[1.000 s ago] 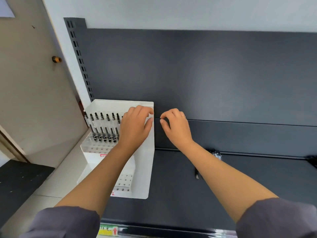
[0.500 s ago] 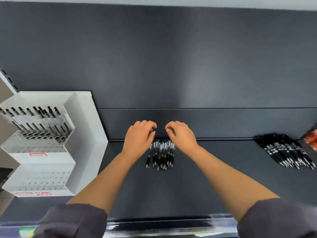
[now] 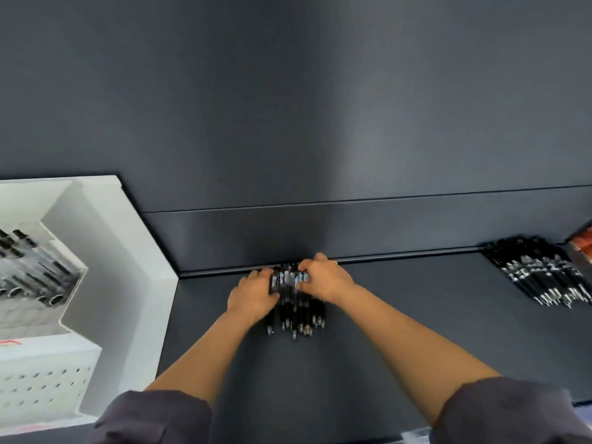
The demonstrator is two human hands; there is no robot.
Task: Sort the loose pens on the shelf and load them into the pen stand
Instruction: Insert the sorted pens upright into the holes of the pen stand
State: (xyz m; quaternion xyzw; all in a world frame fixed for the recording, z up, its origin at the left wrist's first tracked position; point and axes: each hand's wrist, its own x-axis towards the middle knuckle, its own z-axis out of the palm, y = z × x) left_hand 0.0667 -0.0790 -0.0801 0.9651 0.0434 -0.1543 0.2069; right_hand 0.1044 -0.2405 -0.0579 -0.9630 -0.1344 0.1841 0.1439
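While clamped from both sides between curled fingers point(image 3: 256, 274), held as one sheaf: bundle of black pens point(image 3: 296, 304), lying on the dark shelf point(image 3: 400, 331) close against the back panel point(image 3: 288, 123), tips toward the viewer. Wrapped round the left flank: left hand point(image 3: 253, 293). Pinching the right flank near the clip ends: right hand point(image 3: 325, 280), ring on one finger. Grip partly blurred, yet neither hand slack.

Risks, as judged:
- **Shedding:** sheaf unbanded as far as can be told, so liable to fan out or shed from the middle if raised under uneven squeeze. Strays apt to roll on the smooth shelf toward the front edge.
- **Snagging:** tips uneven at the near end, so likely to snag on the small holes of the pen stand point(image 3: 105, 251) if loaded in a clump rather than singly.
- **Mixing:** possible with the second heap of black pens point(image 3: 538, 277), well apart at right, beside red-orange items point(image 3: 584, 241) at the frame edge.

Writing:
- Pale blue-white marks on the barrels, too blurred to read.
- Red label point(image 3: 11, 342) on the stand's front, illegible.
- No brand made out.

Pen stand at far left, upper tier partly filled. Grey sleeves point(image 3: 153, 418) at bottom.
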